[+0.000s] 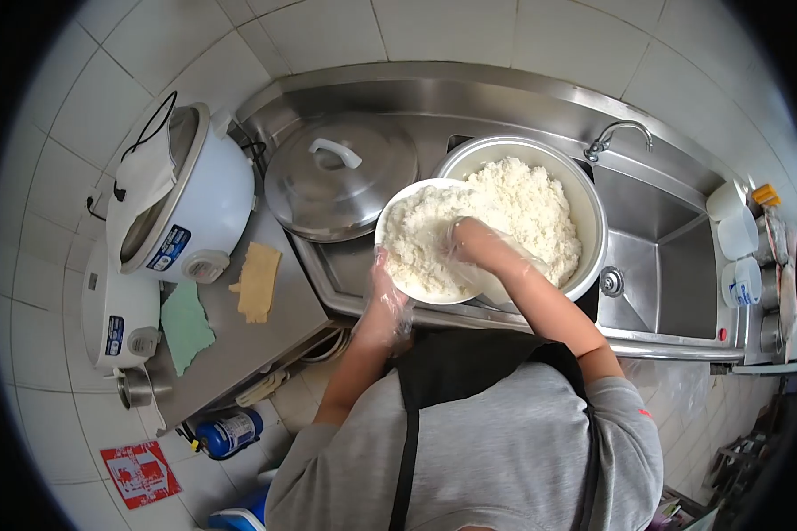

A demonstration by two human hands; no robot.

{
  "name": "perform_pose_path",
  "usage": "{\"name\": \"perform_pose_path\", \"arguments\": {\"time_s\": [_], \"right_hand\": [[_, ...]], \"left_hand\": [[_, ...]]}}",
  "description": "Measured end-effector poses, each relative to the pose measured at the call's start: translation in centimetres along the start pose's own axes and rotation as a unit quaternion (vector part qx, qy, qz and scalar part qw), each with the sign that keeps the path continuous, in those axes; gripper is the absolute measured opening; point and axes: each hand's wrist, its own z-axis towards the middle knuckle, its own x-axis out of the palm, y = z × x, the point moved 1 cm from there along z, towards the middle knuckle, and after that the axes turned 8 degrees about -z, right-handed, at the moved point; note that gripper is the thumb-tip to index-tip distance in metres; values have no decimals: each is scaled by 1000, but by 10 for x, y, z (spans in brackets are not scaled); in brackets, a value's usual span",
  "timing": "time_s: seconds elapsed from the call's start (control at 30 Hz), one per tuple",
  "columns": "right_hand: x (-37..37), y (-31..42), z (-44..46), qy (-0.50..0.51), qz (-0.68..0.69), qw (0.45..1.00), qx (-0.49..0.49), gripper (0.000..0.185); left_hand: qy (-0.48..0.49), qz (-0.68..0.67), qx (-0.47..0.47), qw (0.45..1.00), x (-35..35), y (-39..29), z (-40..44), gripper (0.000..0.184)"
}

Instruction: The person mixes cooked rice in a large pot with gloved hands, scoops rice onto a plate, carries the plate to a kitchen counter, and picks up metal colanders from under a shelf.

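A white bowl (398, 281) heaped with cooked rice is tilted against the rim of a large round pot (592, 208), which holds more white rice (527, 199). At the bowl's left edge, my left hand (383, 285) grips the rim, wearing a clear plastic glove. My right hand (471, 243), also in clear plastic, rests on the rice where bowl and pot overlap. Its fingers are partly hidden by rice and plastic, so what they hold cannot be made out.
A metal lid (341, 181) lies left of the pot. Rice cookers (208, 190) stand at the far left, near green (186, 327) and tan cloths (259, 283). To the right are a sink (646, 257), a faucet (615, 133) and white containers (738, 234).
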Motion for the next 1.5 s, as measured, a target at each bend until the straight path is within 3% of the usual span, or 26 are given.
{"name": "perform_pose_path", "arguments": {"time_s": [0.1, 0.2, 0.27, 0.4, 0.5, 0.63, 0.7, 0.73, 0.77, 0.8, 0.83, 0.87, 0.93, 1.0, 1.17, 1.27, 1.4, 1.43, 1.5], "right_hand": [[-42, -2, -16, 15, 127, 992, 23, 15], [-77, -13, -16, -51, 168, 973, 149, 15], [-75, -33, -6, -85, 98, 973, 191, 17], [-48, -63, 3, -155, 88, 967, 184, 26], [-52, -77, -2, -117, 103, 933, 324, 26], [-61, -64, -40, -38, 65, 968, 241, 24], [-57, -83, -70, -206, 265, 891, 307, 23], [-63, -86, -90, -304, 365, 832, 287, 23], [-98, -62, -119, -359, 426, 779, 287, 20], [-88, -88, -152, -409, 418, 754, 298, 20], [-107, -74, -181, -410, 485, 689, 349, 21], [-113, -61, -211, -456, 529, 633, 334, 22], [-101, -47, -267, -449, 542, 602, 377, 21], [-89, -38, -327, -358, 512, 653, 428, 22], [-36, -12, -476, -437, 532, 512, 513, 17], [-19, -12, -575, -452, 554, 444, 540, 17], [4, 1, -691, -572, 553, 363, 485, 19], [-6, 9, -704, -623, 549, 279, 483, 24], [-24, 15, -720, -642, 567, 284, 431, 26]], "left_hand": [[-20, 67, 15, 997, 4, -4, 1, 54], [-24, 74, 10, 997, 0, -4, 5, 53], [-15, 63, 3, 998, 1, -4, 5, 52], [17, 55, 3, 998, 9, -6, 3, 53], [26, 56, -1, 998, 9, -6, 1, 55], [42, 52, -28, 997, 13, -7, 6, 55], [56, 53, -36, 996, 30, -5, -1, 55], [67, 61, -41, 995, 42, -2, -4, 54], [75, 69, -47, 994, 51, 2, -8, 54], [83, 80, -55, 992, 58, 6, -14, 54], [106, 75, -73, 989, 66, 12, -17, 53], [126, 75, -91, 985, 75, 21, -23, 53], [169, 69, -124, 975, 95, 42, -35, 53], [190, 73, -148, 968, 111, 73, -47, 53], [232, 112, -168, 951, 151, 177, -108, 53], [192, 123, -238, 944, 171, 257, -138, 53], [233, 157, -286, 916, 192, 358, -177, 51], [246, 148, -334, 898, 196, 383, -184, 52], [252, 138, -382, 878, 210, 428, -187, 50]]}}
